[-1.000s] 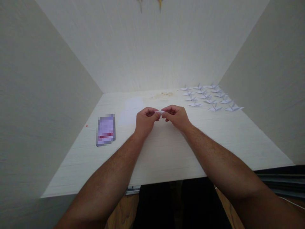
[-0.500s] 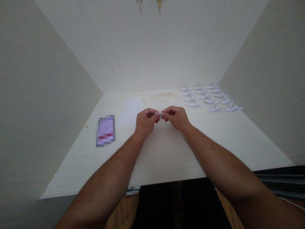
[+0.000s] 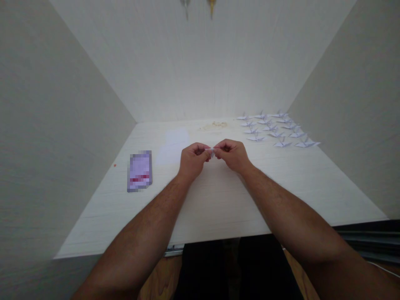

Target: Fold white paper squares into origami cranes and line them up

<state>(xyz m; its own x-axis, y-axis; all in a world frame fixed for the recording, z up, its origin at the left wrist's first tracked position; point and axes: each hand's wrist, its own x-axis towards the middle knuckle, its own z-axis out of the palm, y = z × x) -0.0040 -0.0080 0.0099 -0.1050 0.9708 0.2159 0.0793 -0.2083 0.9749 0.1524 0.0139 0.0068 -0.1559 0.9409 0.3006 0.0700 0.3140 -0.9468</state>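
Observation:
Between my two hands, above the middle of the table, is a small folded piece of white paper (image 3: 212,152). My left hand (image 3: 194,159) pinches its left side between thumb and fingers. On the other side, my right hand (image 3: 231,154) grips it in the same way, fingertips close to those of the left. Most of the paper is covered by my fingers, so its exact shape is hard to make out. Several white folded paper cranes (image 3: 283,143) stand in rows at the back right of the table.
White paper sheets (image 3: 175,141) lie left of my hands. A blurred-out purple rectangular object (image 3: 139,171) rests farther left, near a tiny orange-red bit (image 3: 115,165). Pale crumbs or stains (image 3: 217,125) mark the table's (image 3: 218,208) back. Walls enclose the back and both sides.
Both hands keep their pinch on the paper, with only slight finger movement. The whole view has shifted a little; the things on the table have stayed put.

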